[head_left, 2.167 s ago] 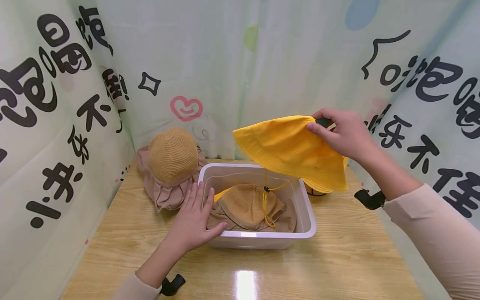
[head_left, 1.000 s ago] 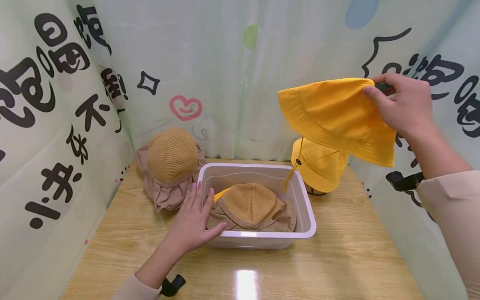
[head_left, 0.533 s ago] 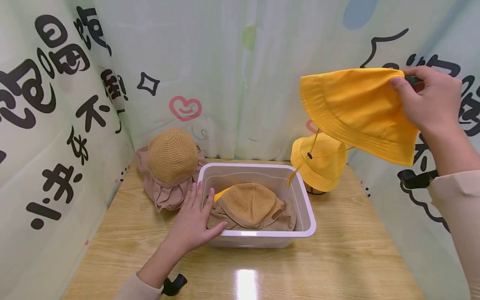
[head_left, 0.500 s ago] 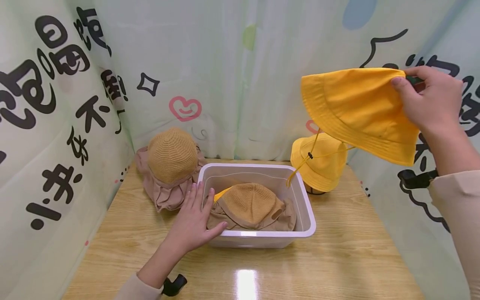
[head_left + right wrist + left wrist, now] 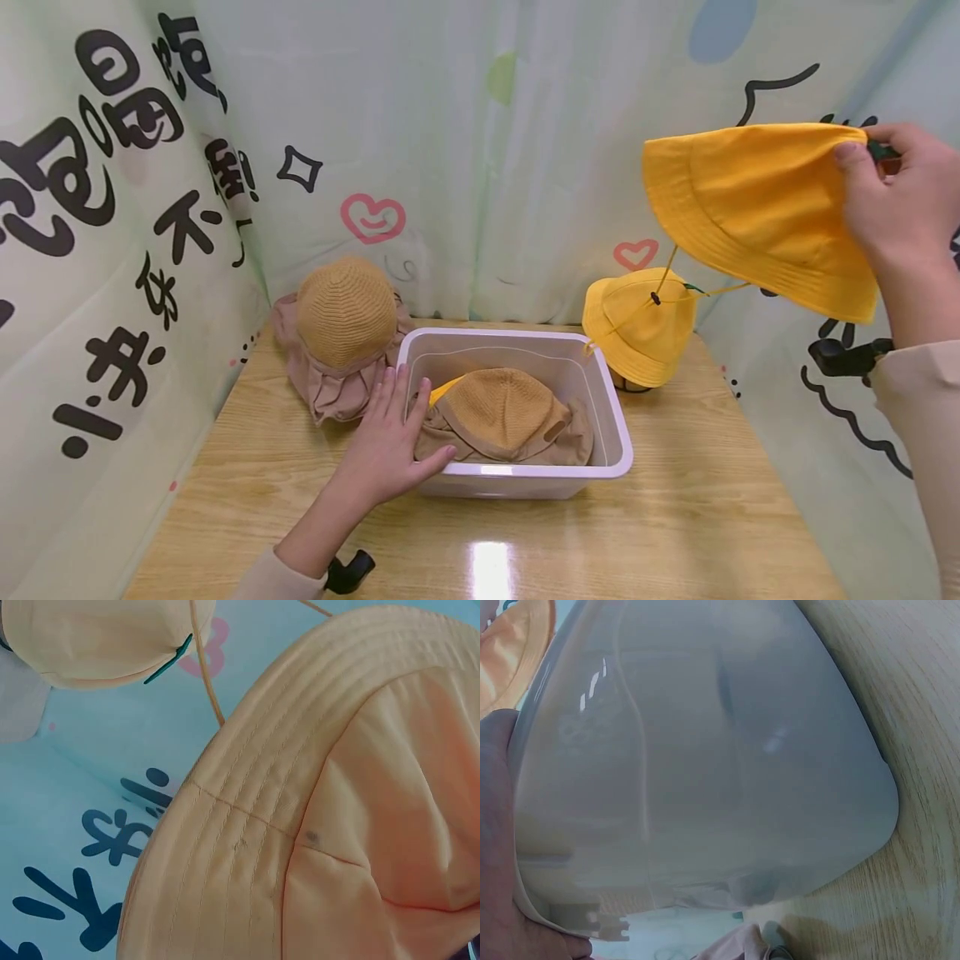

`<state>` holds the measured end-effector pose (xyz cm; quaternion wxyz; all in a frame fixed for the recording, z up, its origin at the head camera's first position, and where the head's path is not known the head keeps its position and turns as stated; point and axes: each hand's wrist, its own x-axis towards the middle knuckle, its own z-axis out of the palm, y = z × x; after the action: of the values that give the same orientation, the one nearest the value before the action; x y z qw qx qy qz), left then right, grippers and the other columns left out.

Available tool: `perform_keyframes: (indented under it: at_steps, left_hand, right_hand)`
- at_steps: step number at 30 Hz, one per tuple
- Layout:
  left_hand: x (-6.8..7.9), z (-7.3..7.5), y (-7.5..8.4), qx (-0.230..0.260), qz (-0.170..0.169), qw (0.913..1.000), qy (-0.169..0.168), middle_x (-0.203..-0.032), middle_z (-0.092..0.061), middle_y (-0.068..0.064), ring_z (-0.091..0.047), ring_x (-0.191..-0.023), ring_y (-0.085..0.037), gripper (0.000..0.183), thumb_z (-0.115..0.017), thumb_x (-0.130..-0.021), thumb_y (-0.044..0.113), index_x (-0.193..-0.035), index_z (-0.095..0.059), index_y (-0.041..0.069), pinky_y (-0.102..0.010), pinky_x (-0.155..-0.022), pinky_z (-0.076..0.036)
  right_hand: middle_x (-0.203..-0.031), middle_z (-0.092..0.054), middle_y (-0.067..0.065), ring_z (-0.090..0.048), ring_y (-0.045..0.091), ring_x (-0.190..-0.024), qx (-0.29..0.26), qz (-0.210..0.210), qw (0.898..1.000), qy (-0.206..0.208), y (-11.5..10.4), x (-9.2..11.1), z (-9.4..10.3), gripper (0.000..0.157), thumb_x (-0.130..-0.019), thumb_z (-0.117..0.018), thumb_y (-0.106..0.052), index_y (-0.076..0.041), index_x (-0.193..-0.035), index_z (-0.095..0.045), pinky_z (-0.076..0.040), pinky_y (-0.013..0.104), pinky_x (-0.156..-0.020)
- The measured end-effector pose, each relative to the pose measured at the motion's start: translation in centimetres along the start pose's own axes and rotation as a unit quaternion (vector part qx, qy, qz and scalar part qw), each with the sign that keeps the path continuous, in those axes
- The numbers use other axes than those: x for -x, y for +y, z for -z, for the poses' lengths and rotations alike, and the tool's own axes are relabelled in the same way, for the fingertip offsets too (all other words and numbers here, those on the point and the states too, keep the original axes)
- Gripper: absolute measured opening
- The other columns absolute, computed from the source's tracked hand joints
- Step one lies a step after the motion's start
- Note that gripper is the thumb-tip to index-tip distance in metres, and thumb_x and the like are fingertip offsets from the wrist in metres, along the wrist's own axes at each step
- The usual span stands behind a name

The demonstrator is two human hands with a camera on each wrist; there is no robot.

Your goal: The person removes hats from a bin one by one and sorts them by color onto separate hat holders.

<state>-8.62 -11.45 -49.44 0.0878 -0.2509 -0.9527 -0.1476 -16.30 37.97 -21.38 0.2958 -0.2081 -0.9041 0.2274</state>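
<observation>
Two hands (image 5: 390, 442) (image 5: 903, 196), one bin (image 5: 525, 471), two yellow hats (image 5: 765, 200) (image 5: 645, 321), two straw-topped hats (image 5: 347, 312) (image 5: 506, 408), one yellow patch (image 5: 444, 389) inside bin.

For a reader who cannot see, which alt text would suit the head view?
A person's right hand holds a yellow hat in the air, above and right of a second yellow hat. The left hand touches the front left corner of a pale bin with a brown hat inside; another brown hat sits to its left.

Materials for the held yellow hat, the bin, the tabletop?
Held yellow hat: matte woven fabric, perhaps cotton; soft folds, stitched brim rows. Bin: smooth, semi-gloss, likely molded plastic; rounded rim, highlights. Tabletop: glossy wood or wood-look laminate, can't tell which; grain lines, bright reflection.
</observation>
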Motion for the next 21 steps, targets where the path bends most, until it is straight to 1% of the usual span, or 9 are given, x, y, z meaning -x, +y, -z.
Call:
perform_keyframes:
  at_steps: [2,3,6,9,11,14,18,21]
  left_hand:
    - [0.0,-0.1,0.0,0.001,0.001,1.0000,-0.001,-0.163,-0.006,-0.029,0.001,-0.152,-0.040,0.097,-0.050,-0.090,0.071,-0.158,-0.025,0.006,-0.054,-0.122,-0.015]
    - [0.0,-0.1,0.0,0.001,0.001,1.0000,-0.001,-0.163,-0.006,-0.029,0.001,-0.152,-0.040,0.097,-0.050,-0.090,0.071,-0.158,-0.025,0.006,-0.054,-0.122,-0.015]
    - [0.0,-0.1,0.0,0.000,0.001,1.0000,0.000,-0.163,-0.007,-0.029,0.001,-0.152,-0.041,0.097,-0.051,-0.089,0.071,-0.158,-0.026,0.006,-0.053,-0.122,-0.015]
    - [0.0,-0.1,0.0,-0.001,0.000,1.0000,0.003,-0.163,-0.007,-0.030,0.001,-0.152,-0.041,0.097,-0.051,-0.089,0.071,-0.157,-0.027,0.005,-0.054,-0.122,-0.015]
    - [0.0,-0.1,0.0,0.000,0.000,1.0000,0.005,-0.163,-0.007,-0.029,0.001,-0.152,-0.040,0.097,-0.051,-0.090,0.071,-0.157,-0.027,0.005,-0.054,-0.122,-0.015]
    - [0.0,-0.2,0.0,0.001,0.000,1.0000,0.005,-0.163,-0.008,-0.029,0.001,-0.152,-0.040,0.097,-0.051,-0.090,0.070,-0.157,-0.027,0.005,-0.053,-0.122,-0.014]
    - [0.0,-0.2,0.0,0.001,0.000,1.0000,0.006,-0.162,-0.008,-0.030,0.000,-0.152,-0.040,0.097,-0.051,-0.090,0.070,-0.157,-0.028,0.005,-0.053,-0.122,-0.015]
    - [0.0,-0.2,-0.1,0.001,0.001,1.0000,0.003,-0.163,-0.008,-0.030,0.000,-0.152,-0.040,0.096,-0.051,-0.090,0.070,-0.157,-0.027,0.005,-0.053,-0.122,-0.014]
  right_hand:
    - [-0.130,-0.049,-0.004,-0.047,0.017,-0.108,0.000,-0.006,1.000,0.001,0.2,0.0,-0.1,0.060,-0.101,-0.034,-0.057,-0.023,-0.149,-0.046,-0.042,0.032,-0.108]
    - [-0.130,-0.049,-0.003,-0.047,0.018,-0.108,0.002,-0.009,1.000,0.000,0.3,0.0,-0.1,0.061,-0.100,-0.034,-0.057,-0.023,-0.149,-0.046,-0.043,0.032,-0.107]
    - [-0.133,-0.051,0.004,-0.045,0.023,-0.111,0.014,-0.008,1.000,0.002,0.6,0.0,-0.6,0.062,-0.101,-0.034,-0.057,-0.019,-0.148,-0.048,-0.043,0.033,-0.106]
    - [-0.140,-0.049,0.015,-0.040,0.031,-0.121,0.024,0.005,1.000,0.004,0.9,-0.1,-1.3,0.062,-0.103,-0.033,-0.053,-0.014,-0.149,-0.046,-0.039,0.040,-0.109]
    - [-0.144,-0.048,0.019,-0.035,0.035,-0.129,0.023,0.013,1.000,-0.001,1.1,-0.1,-1.8,0.060,-0.104,-0.033,-0.050,-0.012,-0.150,-0.045,-0.034,0.045,-0.112]
    - [-0.145,-0.050,0.021,-0.032,0.038,-0.135,0.025,0.025,0.999,-0.013,1.3,-0.1,-2.6,0.058,-0.105,-0.034,-0.048,-0.012,-0.150,-0.045,-0.027,0.052,-0.114]
    - [-0.142,-0.054,0.023,-0.035,0.043,-0.132,0.038,0.041,0.998,-0.029,1.6,-0.1,-3.8,0.054,-0.106,-0.036,-0.046,-0.014,-0.149,-0.047,-0.026,0.056,-0.110]
    - [-0.141,-0.055,0.022,-0.035,0.043,-0.131,0.034,0.044,0.998,-0.041,1.7,-0.1,-4.7,0.053,-0.106,-0.037,-0.045,-0.018,-0.149,-0.047,-0.027,0.056,-0.107]
